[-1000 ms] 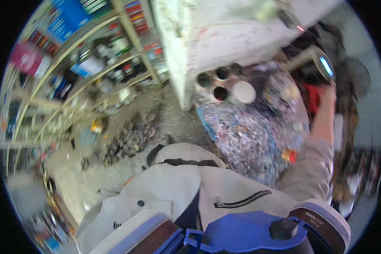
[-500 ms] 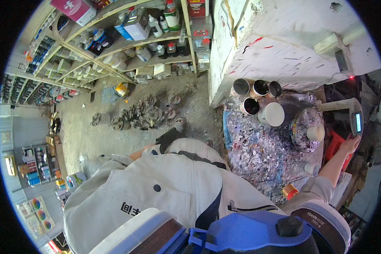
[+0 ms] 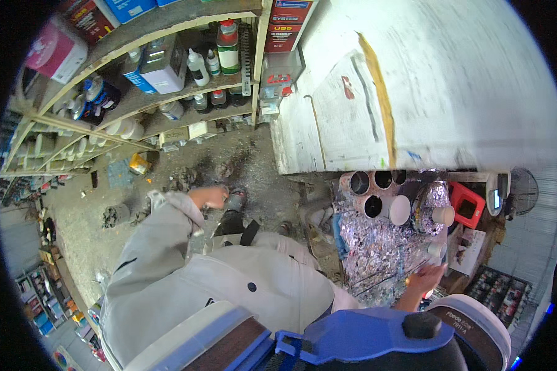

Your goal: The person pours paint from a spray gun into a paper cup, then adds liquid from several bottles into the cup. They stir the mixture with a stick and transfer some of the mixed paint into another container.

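Observation:
My right hand [image 3: 426, 278] is held over the near right side of the paint-spattered table [image 3: 374, 250]. Its fingers are stretched out and hold nothing that I can see. The closest thing to it is a small white cup [image 3: 437, 249], just beyond the fingertips. Part of an orange can shows beside the wrist, mostly covered. My left hand [image 3: 211, 196] is out in front of my body above the floor, near my shoe [image 3: 235, 199]. Its fingers are loosely curled, with nothing visible in them. Another pale cup [image 3: 443, 215] stands on a paint-caked round stand [image 3: 424, 210].
Dark-filled tubs [image 3: 372, 206] and a white tub [image 3: 397, 211] stand at the table's far side, below a white wall [image 3: 439, 93]. Right of them are a red container [image 3: 467, 204], a lit scale display [image 3: 496, 199] and a fan [image 3: 524, 191]. Shelves [image 3: 167, 105] of bottles and cans rise ahead left.
My right hand has left the scale display and drawn back toward the table's near side. My left hand has swung forward from beside my waist. The whole view has shifted.

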{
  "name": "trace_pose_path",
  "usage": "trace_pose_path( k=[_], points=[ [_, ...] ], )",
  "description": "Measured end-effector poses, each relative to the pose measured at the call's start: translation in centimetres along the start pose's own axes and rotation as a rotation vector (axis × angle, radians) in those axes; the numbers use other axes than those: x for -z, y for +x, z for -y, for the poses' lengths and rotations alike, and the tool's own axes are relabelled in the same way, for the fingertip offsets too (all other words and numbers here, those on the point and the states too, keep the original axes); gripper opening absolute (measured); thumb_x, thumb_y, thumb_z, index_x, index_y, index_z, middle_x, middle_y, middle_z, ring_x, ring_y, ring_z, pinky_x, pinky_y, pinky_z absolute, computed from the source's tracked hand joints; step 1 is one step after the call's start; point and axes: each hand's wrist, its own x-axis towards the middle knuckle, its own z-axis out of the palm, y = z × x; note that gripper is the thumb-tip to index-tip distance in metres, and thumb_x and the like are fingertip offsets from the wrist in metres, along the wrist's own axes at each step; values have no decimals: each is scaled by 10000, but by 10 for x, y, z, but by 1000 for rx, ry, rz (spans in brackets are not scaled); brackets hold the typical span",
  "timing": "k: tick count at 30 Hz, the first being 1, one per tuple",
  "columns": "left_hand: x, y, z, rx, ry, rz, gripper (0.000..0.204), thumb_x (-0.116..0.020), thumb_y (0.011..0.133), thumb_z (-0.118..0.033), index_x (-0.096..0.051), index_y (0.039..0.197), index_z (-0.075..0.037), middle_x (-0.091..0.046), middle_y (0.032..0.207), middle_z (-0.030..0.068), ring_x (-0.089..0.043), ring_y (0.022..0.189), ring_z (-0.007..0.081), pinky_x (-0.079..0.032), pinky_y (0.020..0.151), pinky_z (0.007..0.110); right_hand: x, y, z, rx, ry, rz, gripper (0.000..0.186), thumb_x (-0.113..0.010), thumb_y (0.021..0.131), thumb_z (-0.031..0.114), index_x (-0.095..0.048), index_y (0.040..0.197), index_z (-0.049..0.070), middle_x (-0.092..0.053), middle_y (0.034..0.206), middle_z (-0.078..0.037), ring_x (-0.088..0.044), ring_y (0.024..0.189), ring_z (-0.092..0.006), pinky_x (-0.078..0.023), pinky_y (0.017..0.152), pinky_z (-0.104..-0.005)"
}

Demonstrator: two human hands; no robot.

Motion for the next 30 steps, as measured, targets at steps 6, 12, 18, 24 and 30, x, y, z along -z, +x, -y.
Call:
trace_pose_path(
  k=[6, 12, 18, 24, 30],
  points=[
    [175, 91, 22, 377, 2, -580, 696, -679, 976, -395, -559, 1492, 56, -603, 1541, 249, -675, 1284, 456, -556, 1071, 531, -108, -231, -8, 55, -317, 364, 311, -576, 1078, 293, -547, 843, 93, -434, 654, -2, -382, 557, -116, -303, 504, -317],
    [297, 145, 22, 490, 130, -761, 927, -748, 979, -540, -396, 1669, -30, -509, 1660, 201, -544, 1492, 382, -487, 1212, 476, -142, -334, -51, -372, -616, 1255, 602, -628, 1039, 314, -548, 1552, 8, -584, 1524, -205, -539, 1430, -341, -387, 1217, -456],
    [334, 173, 28, 543, -78, -645, 896, -837, 900, -574, -510, 1578, -89, -584, 1556, 183, -623, 1375, 342, -546, 1124, 473, -124, -373, -74, -714, -693, 1181, 631, -572, 1111, 350, -475, 1638, 17, -496, 1662, -203, -446, 1551, -329, -306, 1294, -452],
    [341, 175, 46, 541, -115, -621, 910, -872, 858, -575, -539, 1545, -80, -602, 1522, 195, -640, 1343, 350, -559, 1101, 487, -120, -390, -55, -892, -763, 955, 617, -536, 1152, 361, -445, 1656, 18, -480, 1683, -192, -432, 1567, -314, -298, 1302, -447],
    [345, 169, 35, 534, -141, -572, 924, -906, 816, -576, -568, 1511, -71, -620, 1488, 208, -656, 1311, 359, -573, 1079, 501, -141, -381, -63, -775, -852, 888, 546, -632, 1112, 296, -539, 1570, 12, -606, 1567, -161, -554, 1461, -295, -398, 1244, -437]
  ],
)
